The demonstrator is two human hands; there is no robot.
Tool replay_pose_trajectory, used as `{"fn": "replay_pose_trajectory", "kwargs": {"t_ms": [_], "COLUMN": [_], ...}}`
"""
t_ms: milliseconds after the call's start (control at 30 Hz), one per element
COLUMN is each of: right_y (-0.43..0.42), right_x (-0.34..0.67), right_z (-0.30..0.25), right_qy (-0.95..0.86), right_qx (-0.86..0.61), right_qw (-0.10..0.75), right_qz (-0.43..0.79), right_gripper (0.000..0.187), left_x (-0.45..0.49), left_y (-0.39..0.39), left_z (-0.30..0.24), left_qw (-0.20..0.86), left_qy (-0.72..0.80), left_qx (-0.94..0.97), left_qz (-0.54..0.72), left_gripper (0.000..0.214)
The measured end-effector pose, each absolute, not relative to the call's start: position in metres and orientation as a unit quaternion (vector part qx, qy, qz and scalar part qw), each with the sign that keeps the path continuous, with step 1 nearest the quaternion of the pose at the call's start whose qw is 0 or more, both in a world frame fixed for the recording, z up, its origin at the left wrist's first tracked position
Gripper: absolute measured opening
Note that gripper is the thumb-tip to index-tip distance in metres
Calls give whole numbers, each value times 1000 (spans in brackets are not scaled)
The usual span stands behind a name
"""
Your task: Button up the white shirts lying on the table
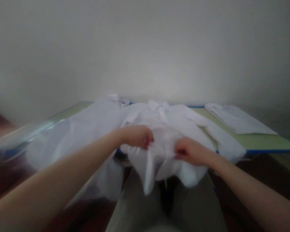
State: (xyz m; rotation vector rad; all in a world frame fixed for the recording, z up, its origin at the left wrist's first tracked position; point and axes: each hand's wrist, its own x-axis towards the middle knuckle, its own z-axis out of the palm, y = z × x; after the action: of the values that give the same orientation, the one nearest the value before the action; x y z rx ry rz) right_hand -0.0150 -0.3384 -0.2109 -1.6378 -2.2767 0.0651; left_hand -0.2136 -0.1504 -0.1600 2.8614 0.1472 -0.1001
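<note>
A white garment lies spread on the green table, its lower part hanging over the near edge. My left hand is closed on the cloth near the garment's middle. My right hand is closed on the same cloth a little to the right and lower. Both hands pinch folds of the fabric close together. The picture is blurred, so the fingers show only in part.
A folded white garment lies at the table's far right. More loose white cloth covers the left of the table and drapes over its blue edge. A plain wall stands behind. My grey trousers show below.
</note>
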Motion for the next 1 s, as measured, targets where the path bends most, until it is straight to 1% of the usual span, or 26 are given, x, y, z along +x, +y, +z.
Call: {"fn": "replay_pose_trajectory", "kwargs": {"t_ms": [100,167,233,267,333,433,533,600,700,767,867,933,1000], "right_y": [-340,-342,-346,-349,-356,-365,-373,-377,-381,-383,-387,-390,-393], "right_x": [-15,-16,-17,-18,-18,-18,-23,-30,-45,-55,-67,-73,-77], "right_z": [-212,-214,-217,-218,-222,-226,-230,-234,-240,-245,-249,-251,-252], "right_qy": [-795,-797,-795,-793,-783,-770,-756,-726,-658,-641,-651,-637,-616], "right_qx": [-580,-575,-572,-574,-583,-599,-614,-642,-698,-707,-686,-694,-715], "right_qw": [177,183,195,203,216,219,224,243,282,299,324,334,329], "right_qz": [26,34,39,39,31,6,-16,-30,-39,-20,32,37,13], "right_gripper": [15,16,17,18,19,19,18,15,12,16,27,26,20], "left_x": [-214,-216,-220,-222,-224,-224,-218,-213,-206,-202,-197,-195,-194], "left_y": [-164,-178,-197,-208,-228,-252,-263,-267,-272,-275,-278,-279,-278], "left_z": [-159,-164,-172,-178,-194,-225,-255,-270,-282,-285,-288,-291,-294], "left_qw": [93,39,14,25,87,175,192,211,276,310,323,319,315], "left_qy": [110,130,133,129,120,125,145,140,119,129,151,162,178], "left_qx": [989,990,987,985,982,970,957,949,929,912,892,886,882], "left_qz": [-10,31,87,109,119,109,159,188,213,236,276,295,301], "left_gripper": [9,10,11,10,9,16,13,17,20,19,19,16,13]}}
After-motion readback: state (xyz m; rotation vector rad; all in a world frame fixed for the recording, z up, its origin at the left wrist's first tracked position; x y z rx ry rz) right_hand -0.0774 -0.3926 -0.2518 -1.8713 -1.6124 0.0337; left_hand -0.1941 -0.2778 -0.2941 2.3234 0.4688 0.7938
